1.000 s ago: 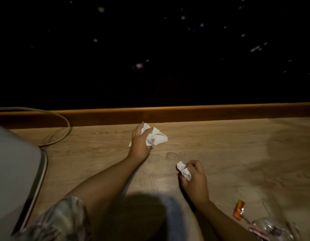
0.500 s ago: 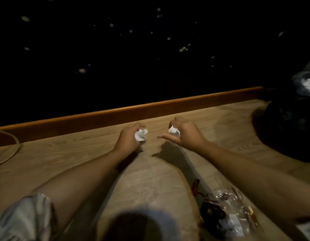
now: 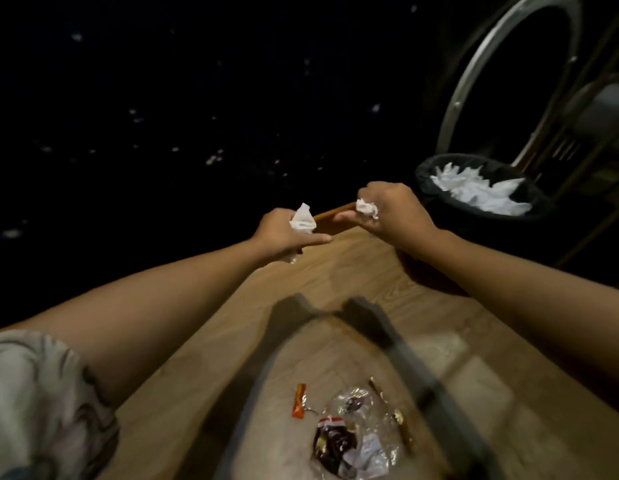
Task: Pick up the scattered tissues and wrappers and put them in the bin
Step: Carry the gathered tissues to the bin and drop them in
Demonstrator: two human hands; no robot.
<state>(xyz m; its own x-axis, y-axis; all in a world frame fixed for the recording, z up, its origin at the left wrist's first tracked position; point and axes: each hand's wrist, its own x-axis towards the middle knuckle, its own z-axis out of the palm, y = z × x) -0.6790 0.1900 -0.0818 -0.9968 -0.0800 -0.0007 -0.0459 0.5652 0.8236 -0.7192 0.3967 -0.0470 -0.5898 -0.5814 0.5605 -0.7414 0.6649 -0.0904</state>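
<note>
Carrying is the step now: the left hand [image 3: 284, 233] holds a crumpled white tissue [image 3: 303, 221] in its grip, the right hand [image 3: 391, 213] another white wad [image 3: 367, 208]. Next, both must reach the black-lined bin [image 3: 439, 199] beside the wooden tabletop [image 3: 336, 282] and release; wrappers [image 3: 299, 400] remain there.

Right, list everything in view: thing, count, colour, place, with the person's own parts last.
bin: one, black liner, far right beyond the table edge, white tissues inside
held tissues: two, white, crumpled, left tissue and right tissue, each in a hand above the table's far corner
orange wrapper: one, orange, on the table, near bottom centre
clear wrapper pile: one heap, clear plastic with dark, red and gold bits, right of the orange wrapper
table: one, light wood
metal hoop frame: one, silver, top right behind the bin
left hand: holds the left tissue
right hand: holds the right tissue
sleeve: one, pale patterned, bottom left
</note>
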